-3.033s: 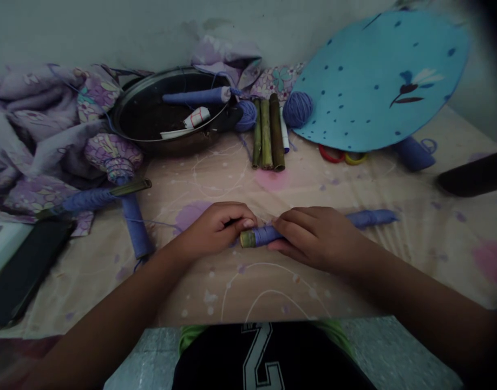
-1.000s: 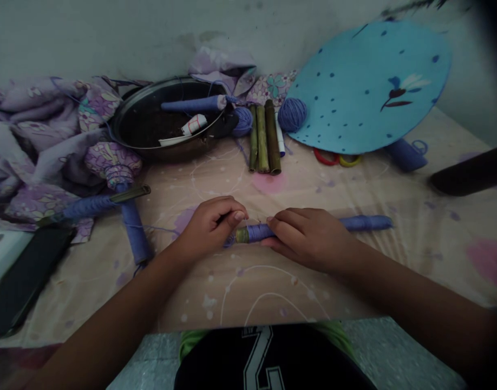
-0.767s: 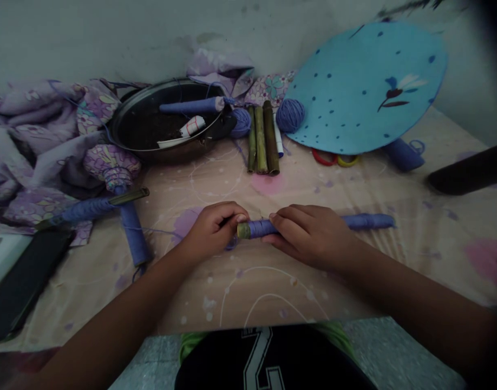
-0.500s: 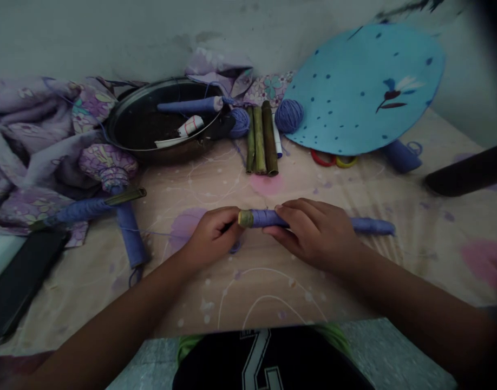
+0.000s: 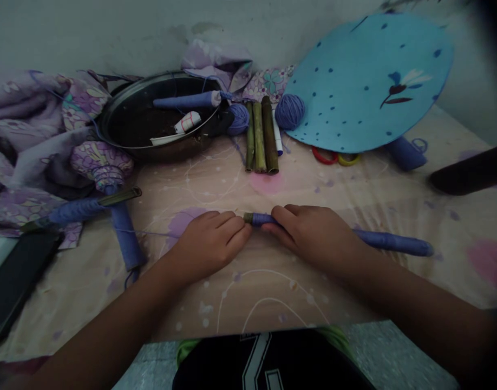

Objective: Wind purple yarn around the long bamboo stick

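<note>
Wrapped mostly in blue-purple yarn, a bamboo stick (image 5: 394, 241) lies across in front of me, its bare greenish end to the left. My right hand (image 5: 313, 230) is closed round it near that end. Fingers curled, my left hand (image 5: 216, 238) is closed at the bare tip, on the yarn (image 5: 151, 233) that runs in from the left. Its fingers hide whether it also grips the tip.
Behind my hands are several bamboo pieces (image 5: 269, 135), a yarn ball (image 5: 289, 112) and a dark pan (image 5: 130, 142). A blue spotted oval board (image 5: 354, 92) leans at right, above scissors handles (image 5: 325, 156). Yarn-wrapped sticks (image 5: 126, 238) and a phone (image 5: 23, 284) lie left.
The stick has tilted and its far end reaches further right and nearer to me. My left hand has turned and curled over at the bare tip. The right hand still grips the stick.
</note>
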Available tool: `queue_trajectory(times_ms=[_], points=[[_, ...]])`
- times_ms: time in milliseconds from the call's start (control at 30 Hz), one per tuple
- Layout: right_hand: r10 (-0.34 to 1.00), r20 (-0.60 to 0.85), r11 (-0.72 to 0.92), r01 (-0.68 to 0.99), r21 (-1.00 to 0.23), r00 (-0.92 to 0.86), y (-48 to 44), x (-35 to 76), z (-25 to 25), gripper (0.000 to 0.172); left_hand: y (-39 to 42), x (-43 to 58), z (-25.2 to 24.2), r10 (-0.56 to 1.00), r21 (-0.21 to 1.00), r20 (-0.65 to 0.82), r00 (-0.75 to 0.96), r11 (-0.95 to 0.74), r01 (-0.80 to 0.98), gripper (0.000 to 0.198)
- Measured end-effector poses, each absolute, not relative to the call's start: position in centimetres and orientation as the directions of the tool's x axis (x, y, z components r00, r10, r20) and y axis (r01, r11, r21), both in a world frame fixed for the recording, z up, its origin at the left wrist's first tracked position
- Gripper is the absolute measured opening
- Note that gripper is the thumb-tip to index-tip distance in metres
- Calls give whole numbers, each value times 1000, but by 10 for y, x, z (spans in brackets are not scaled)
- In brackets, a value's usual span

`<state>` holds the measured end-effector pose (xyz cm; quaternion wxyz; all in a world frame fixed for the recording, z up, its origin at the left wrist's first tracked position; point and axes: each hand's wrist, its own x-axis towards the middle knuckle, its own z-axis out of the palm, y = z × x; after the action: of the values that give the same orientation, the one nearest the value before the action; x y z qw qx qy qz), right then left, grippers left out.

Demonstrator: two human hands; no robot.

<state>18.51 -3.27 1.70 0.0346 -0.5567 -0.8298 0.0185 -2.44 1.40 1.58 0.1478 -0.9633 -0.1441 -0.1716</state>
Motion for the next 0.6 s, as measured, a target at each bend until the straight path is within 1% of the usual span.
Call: queue_trajectory(times_ms=[133, 200, 333, 467, 600], points=[[899, -20, 435, 896, -94, -438, -31, 185, 18, 29, 13, -25, 21, 144, -289, 357, 923, -922, 256, 15], [874, -29, 480, 871, -104, -485, -32, 185, 19, 29, 13, -25, 23, 141, -284, 365, 920, -924, 255, 14], [832, -13, 551, 830, -91, -554, -33, 185, 19, 26, 15, -25, 20, 181, -222, 368, 912, -936, 275, 12], [800, 23, 599, 798, -65, -599, -34, 187, 16, 26, 18, -25, 17, 228, -143, 364, 903, -944, 296, 17], [773, 56, 634, 773, -37, -632, -35, 188, 13, 26, 21, -25, 17, 297, -69, 364, 883, -937, 343, 18]])
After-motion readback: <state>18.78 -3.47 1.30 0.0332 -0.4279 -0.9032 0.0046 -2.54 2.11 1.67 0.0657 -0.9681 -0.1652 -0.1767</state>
